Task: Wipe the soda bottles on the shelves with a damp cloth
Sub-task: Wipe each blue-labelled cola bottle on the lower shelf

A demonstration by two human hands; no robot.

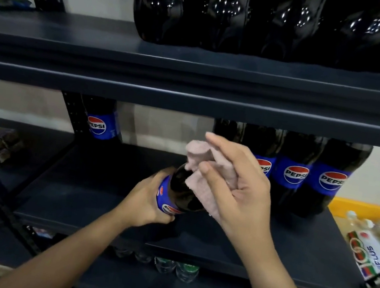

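The left hand [150, 199] was wrapped around the labelled middle of a Pepsi bottle [180, 197], fingers curled round the blue band, holding it out in front of the middle shelf [269, 233] and, as far as the view showed, clear of the shelf surface. The bottle was tilted: its long axis ran from the lower left, where the base was hidden behind the left hand, up and to the right, with the neck end pointing toward the back of the shelf and buried under the cloth. The right hand [234, 188] pinched a pinkish cloth [202, 170] between thumb and fingers, the index finger stretched out above it, and the cloth lay against the bottle's upper shoulder. The main risk seemed to be the grip: a damp cloth would likely leave the smooth plastic slick, and a one-handed hold on a tilted bottle could slip, dropping it onto the shelf edge or the goods below. A wide wiping stroke could also swing the right hand into the row of standing bottles [296, 173] just beside it and knock one over. The cloth looked bunched rather than spread, so part of it could slip from the pinch or miss patches of the surface.
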